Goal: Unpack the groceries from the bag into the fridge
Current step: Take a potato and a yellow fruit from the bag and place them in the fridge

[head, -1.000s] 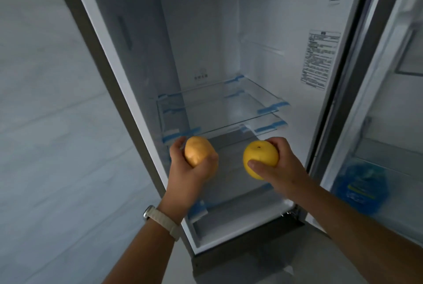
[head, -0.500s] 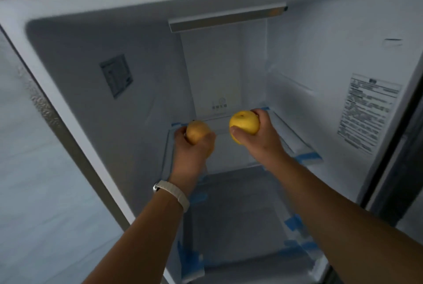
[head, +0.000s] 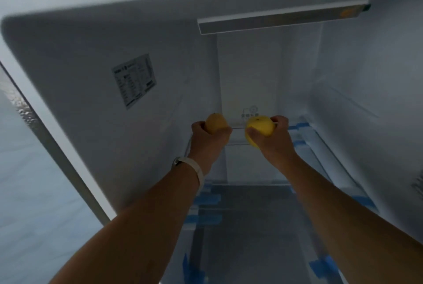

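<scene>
Both arms reach deep into the open fridge (head: 160, 38), toward the back of its upper compartment. The left hand (head: 207, 140) is closed around a yellow-orange fruit (head: 215, 121), with the fingers (head: 198, 126) wrapped round its lower half so that only the top shows above the fist. A pale wristband (head: 198, 170) sits on the left wrist. The right hand (head: 273, 139) grips a brighter yellow fruit (head: 259, 127), thumb across the front and the other fingers curled over the far side. The two fruits are held side by side, near each other but apart, close to the back wall and just above the rear of the glass shelf (head: 306, 146); whether either fruit touches the shelf is hard to tell in the dim light. Strips of blue tape (head: 207, 199) hold the shelf edges on both sides, and more show lower down. A printed label (head: 134, 80) is stuck to the left inner wall. A long light bar (head: 281, 19) runs across the ceiling of the compartment above the hands.
</scene>
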The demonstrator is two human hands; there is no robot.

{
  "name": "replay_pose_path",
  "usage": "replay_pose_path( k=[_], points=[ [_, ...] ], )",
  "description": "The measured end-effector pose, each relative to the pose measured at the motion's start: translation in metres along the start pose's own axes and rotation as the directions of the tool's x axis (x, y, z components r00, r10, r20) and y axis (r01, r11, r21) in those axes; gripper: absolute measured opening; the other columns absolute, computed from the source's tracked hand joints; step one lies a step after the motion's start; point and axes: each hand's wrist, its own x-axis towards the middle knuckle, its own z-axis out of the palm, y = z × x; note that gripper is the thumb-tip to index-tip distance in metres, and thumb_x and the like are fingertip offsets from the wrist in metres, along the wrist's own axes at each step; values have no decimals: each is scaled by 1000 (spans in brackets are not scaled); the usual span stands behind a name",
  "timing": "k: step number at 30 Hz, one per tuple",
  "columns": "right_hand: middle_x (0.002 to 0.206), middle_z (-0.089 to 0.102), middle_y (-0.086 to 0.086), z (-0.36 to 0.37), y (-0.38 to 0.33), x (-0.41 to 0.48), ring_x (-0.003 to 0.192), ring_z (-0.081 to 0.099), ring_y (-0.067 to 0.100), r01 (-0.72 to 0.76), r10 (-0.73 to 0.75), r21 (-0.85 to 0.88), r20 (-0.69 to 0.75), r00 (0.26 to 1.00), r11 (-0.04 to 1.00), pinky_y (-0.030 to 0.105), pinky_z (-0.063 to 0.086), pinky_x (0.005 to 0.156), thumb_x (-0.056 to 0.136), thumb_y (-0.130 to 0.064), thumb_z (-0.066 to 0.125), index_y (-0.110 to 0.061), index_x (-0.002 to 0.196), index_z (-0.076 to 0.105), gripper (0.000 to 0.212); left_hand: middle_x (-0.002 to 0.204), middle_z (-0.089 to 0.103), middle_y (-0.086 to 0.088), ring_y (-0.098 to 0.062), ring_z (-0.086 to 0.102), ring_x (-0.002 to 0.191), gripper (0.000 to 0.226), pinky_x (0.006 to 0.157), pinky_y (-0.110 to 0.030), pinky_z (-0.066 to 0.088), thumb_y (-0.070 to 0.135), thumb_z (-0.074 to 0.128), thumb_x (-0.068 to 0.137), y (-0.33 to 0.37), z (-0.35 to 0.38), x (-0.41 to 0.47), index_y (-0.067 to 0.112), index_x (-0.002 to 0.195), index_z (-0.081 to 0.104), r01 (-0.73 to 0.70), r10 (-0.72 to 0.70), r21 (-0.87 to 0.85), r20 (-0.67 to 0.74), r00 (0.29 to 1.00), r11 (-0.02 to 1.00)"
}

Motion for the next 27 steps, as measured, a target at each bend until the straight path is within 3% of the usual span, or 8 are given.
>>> replay_pose_path(
  k=[6,10,14,19,23,27],
  points=[
    [92,46,-11,6,4,27,80,50,3,-56,58,-50,50,997,997,25,43,63,79,-38,78,-21,116,33,61,102,55,-3,-14,58,79,50,53,-24,43,33,75,79,-24,1,32,19,115,43,-4,6,112,-13,1000,994],
    [93,53,-7,20,6,40,77,54,3,-24,33,-123,72,997,992,21,43,58,76,-36,81,-20,113,38,60,112,55,-10,-22,61,84,59,58,-30,52,36,76,71,-32,3,54,16,119,48,-49,69,239,-77,995,970],
    [123,46,4,37,14,53,101,55,19,92,-35,-313,184,982,945,32,49,80,69,-43,84,-22,128,42,75,115,55,-9,-25,61,91,74,73,-42,58,41,73,65,-36,6,67,18,128,43,-62,91,333,-71,993,941],
    [147,34,10,50,16,64,128,45,29,195,-65,-444,291,954,874,36,42,97,73,-45,81,-19,148,28,96,103,57,-1,-25,62,85,61,75,-46,56,51,70,59,-41,-3,78,26,104,39,-51,94,487,-64,993,872],
    [132,47,11,56,20,73,117,52,30,196,-69,-455,280,957,869,39,49,88,67,-48,84,-14,134,34,90,110,53,-6,-29,60,91,59,78,-47,56,46,70,64,-40,-11,85,20,110,44,-43,96,589,-58,994,807],
    [129,43,9,57,23,80,118,46,31,284,-102,-553,336,936,783,42,48,90,67,-57,80,-22,132,42,83,122,51,-10,-32,58,101,66,84,-42,53,39,72,69,-47,-11,84,15,125,45,-61,99,610,-29,995,790]
  ],
)
